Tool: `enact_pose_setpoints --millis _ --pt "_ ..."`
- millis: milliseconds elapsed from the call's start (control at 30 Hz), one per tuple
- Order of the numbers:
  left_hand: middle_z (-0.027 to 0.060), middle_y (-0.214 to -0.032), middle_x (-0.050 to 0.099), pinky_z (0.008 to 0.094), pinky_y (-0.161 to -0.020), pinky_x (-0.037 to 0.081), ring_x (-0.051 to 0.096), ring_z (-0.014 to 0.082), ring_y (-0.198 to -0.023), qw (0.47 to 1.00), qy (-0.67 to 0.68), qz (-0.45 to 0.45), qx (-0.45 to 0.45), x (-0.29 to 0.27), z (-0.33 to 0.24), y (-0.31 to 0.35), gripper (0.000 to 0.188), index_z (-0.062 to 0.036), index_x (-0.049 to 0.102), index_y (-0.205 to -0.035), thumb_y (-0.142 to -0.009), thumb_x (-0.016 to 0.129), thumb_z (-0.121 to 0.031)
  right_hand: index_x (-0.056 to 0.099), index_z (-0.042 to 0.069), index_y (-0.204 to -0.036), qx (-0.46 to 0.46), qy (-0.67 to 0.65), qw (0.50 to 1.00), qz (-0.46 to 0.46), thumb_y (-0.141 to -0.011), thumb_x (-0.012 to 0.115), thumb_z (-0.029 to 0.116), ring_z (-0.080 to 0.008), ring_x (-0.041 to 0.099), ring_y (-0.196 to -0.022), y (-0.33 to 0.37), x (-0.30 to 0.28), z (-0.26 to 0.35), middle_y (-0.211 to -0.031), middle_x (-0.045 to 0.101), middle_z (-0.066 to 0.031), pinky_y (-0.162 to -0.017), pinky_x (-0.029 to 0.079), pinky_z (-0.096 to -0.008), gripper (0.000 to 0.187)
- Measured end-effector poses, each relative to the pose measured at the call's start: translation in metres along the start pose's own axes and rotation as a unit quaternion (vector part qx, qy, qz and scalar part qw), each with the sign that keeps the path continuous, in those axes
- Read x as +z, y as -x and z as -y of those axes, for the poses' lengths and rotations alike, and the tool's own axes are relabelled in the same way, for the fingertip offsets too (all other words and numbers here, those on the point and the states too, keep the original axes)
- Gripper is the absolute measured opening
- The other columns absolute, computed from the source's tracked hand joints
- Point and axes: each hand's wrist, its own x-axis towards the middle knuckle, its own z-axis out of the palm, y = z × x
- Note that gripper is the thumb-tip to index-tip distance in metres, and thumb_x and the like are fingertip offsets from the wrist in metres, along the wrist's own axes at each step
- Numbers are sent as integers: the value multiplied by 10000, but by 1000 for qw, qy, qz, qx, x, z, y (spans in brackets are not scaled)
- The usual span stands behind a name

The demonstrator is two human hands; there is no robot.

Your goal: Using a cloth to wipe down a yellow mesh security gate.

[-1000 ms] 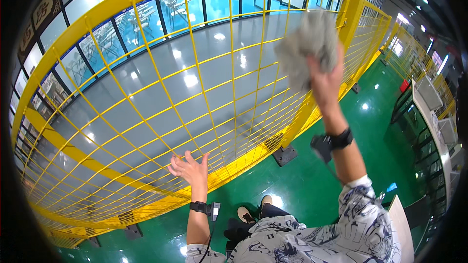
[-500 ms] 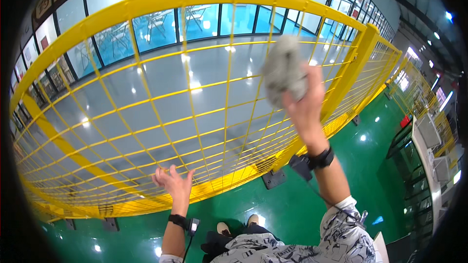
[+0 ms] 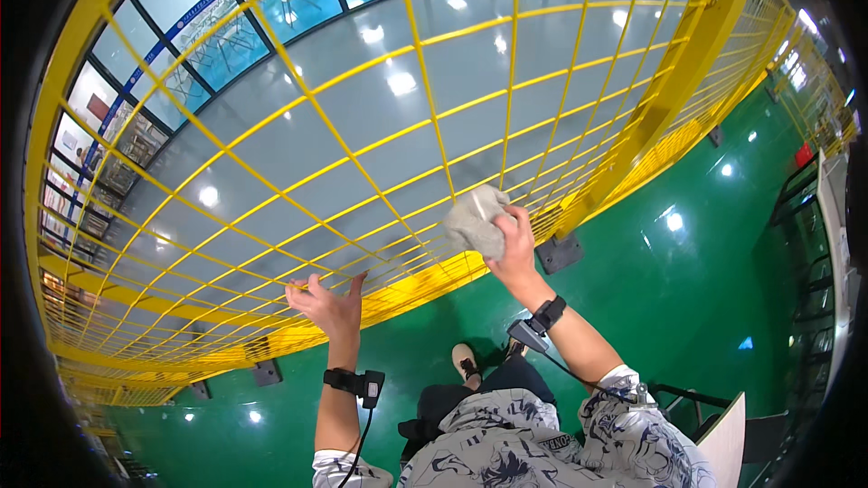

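My right hand (image 3: 517, 258) is closed around a crumpled grey cloth (image 3: 477, 224), held against or just in front of the lower mesh of a yellow wire fence (image 3: 434, 113); whether it presses on the wires I cannot tell. To the left, my left hand (image 3: 330, 310) is at the lower wires of the same fence, thumb apart and fingers loosely bent, with nothing seen in it. Its fingertips overlap the wires, and actual contact is unclear. Both wrists wear black straps with small devices and cables.
A thick yellow post (image 3: 674, 95) rises at the right, its dark foot plate (image 3: 561, 254) on the green floor (image 3: 651, 289). Beyond the mesh lie a grey floor (image 3: 344, 63) and glass partitions. A table edge (image 3: 723, 438) is close at my lower right.
My right hand has brought the cloth down and to the left, from the upper mesh to the lower mesh. The view has tilted downward. My left hand has shifted left along the fence.
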Motion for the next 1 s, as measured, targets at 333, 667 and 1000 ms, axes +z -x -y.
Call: enact_pose_setpoints --millis 333,667,1000 --pt "242 -1146 387 590 -917 352 342 443 -1158 999 35 -22 -10 4 -2 6 786 -33 465 -1107 -588 857 -474 540 162 -1218 204 200 889 357 -709 726 307 -391 616 -911 25 -45 -24 -1065 596 -201 -776 516 -468 561" --pt "205 -1166 425 580 -954 335 348 433 -1195 995 98 -17 -4 -3 7 9 743 -86 462 -1192 -630 841 -390 404 -3 -1261 -92 131 966 -202 -650 740 126 -387 566 -950 -198 -146 125 -1045 556 -199 -806 475 -403 709" --pt "203 -1218 421 534 -988 338 358 393 -1231 990 118 61 44 -26 8 4 812 -124 464 -1288 -605 846 -340 141 28 -1468 -225 293 929 -10 -731 698 313 -484 187 -1352 -253 -122 183 -1497 139 -269 -1111 231 -532 967"
